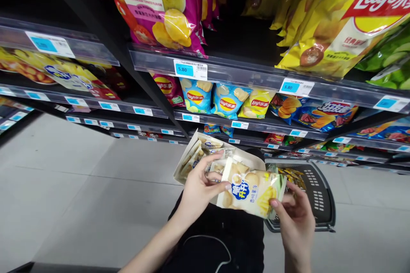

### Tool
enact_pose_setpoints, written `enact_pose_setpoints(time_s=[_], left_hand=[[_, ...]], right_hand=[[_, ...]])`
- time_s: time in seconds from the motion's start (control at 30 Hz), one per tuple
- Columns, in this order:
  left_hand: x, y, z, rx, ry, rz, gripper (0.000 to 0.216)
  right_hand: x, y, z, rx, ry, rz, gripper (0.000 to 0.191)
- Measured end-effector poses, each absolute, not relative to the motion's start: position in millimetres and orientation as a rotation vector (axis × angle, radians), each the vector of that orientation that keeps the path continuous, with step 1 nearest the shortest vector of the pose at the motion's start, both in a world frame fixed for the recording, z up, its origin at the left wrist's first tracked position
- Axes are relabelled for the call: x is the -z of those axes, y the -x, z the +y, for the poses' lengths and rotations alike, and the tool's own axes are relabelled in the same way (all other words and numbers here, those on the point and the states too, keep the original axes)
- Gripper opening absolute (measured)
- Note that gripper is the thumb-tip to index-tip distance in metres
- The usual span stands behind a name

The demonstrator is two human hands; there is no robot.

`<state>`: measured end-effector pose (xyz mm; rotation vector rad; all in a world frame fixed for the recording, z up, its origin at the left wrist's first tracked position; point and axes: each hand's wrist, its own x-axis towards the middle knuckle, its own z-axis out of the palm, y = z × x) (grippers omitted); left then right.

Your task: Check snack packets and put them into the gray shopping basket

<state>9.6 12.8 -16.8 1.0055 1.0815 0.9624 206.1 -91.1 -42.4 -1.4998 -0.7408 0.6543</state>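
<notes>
Glare on upper bags [346,21], shadowed shelf interior [240,40].

One camera, worn on the person's head, looks forward and steeply down. The left hand [199,185] and the right hand [296,215] are near to it. Ahead stand the shelves [237,73], upper part near, lower part far; on the left, the view reaches the floor [96,192].

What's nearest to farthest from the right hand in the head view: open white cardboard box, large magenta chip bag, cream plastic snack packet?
1. Cream snack packet, touching the right hand.
2. White cardboard box, behind packet, leftward.
3. Magenta chip bag, upper left.
</notes>
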Motion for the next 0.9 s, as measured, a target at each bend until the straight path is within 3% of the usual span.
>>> enact_pose_setpoints(time_s=[0.1,0.3,0.9], left_hand=[[22,-8,18,-0.767,-0.871,1.056,0.077],[29,-11,24,-0.482,-0.892,0.992,0.016],[15,-8,31,-0.658,-1.131,1.028,0.014]], right_hand=[[43,-206,-92,-0.718,1.525,-0.704,0.030],[50,-215,-91,-0.744,1.535,-0.792,0.020],[62,-214,-91,-0.659,1.550,-0.696,0.017]])
